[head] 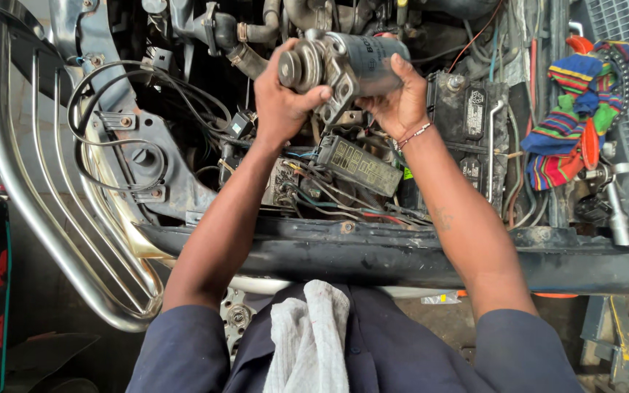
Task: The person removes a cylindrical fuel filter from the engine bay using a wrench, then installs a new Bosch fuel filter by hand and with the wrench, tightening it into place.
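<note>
A grimy metal cylinder-shaped engine part (351, 65), with a round pulley end and a mounting bracket, is held up over an open engine bay. My left hand (282, 98) grips its pulley end, thumb across the front. My right hand (400, 98) holds the dark cylindrical body from the right side; a bead bracelet circles that wrist. Below the hands lies a black fuse box (358, 166) among loose coloured wires.
A car battery (467, 116) sits right of the hands. A striped multicoloured cloth (573, 124) lies at far right. A chrome bull bar (45, 196) curves at left. The black front crossmember (402, 258) runs across. A grey rag (311, 335) hangs over my chest.
</note>
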